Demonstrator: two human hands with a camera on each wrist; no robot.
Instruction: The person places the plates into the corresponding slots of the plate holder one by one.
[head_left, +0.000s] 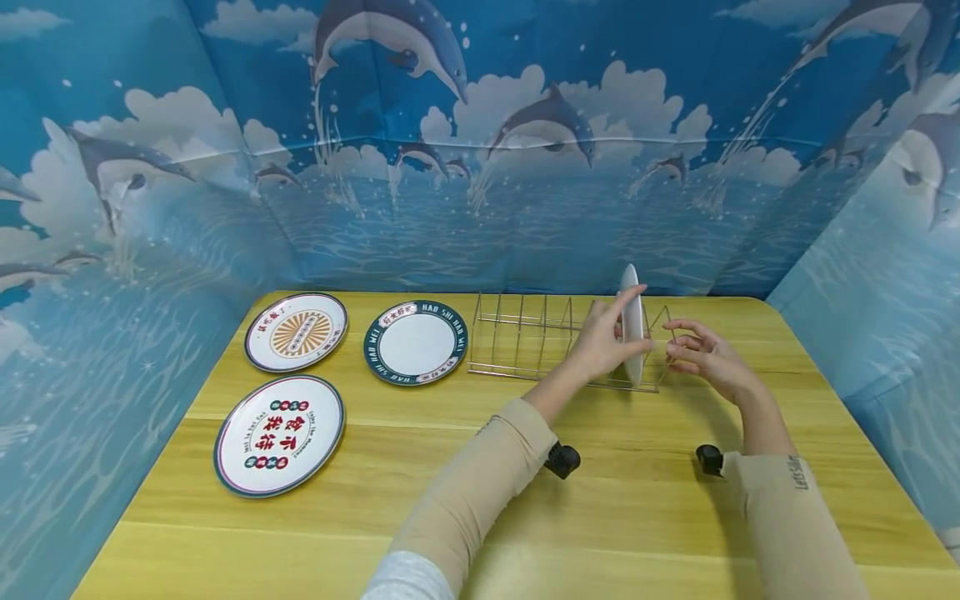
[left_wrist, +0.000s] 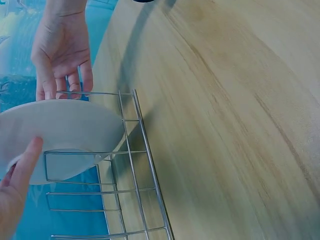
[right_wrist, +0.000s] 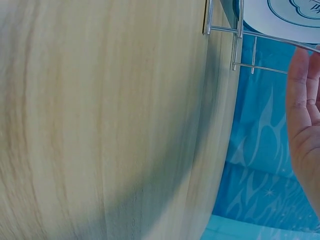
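A white plate [head_left: 633, 325] stands on edge in the right end of a wire plate rack [head_left: 517, 371]. My left hand [head_left: 597, 340] grips this plate, its fingers spread across the plate's edge. In the left wrist view, a fingertip of that hand lies against the plate's pale underside [left_wrist: 65, 125]. At the rack's right end, my right hand [head_left: 708, 360] holds the end wire with bent fingers. The right wrist view shows the plate's printed front [right_wrist: 285, 20] beside the rack wire, and part of the right hand [right_wrist: 305, 110] below it; the thumb is out of frame.
Left of the rack lies a green-rimmed plate [head_left: 420, 343]. Farther left are a plate with an orange sunburst [head_left: 298, 332] and a plate with red and green characters [head_left: 280, 436]. All lie flat on the wooden table [head_left: 420, 533]. A dolphin-printed curtain [head_left: 480, 208] stands behind.
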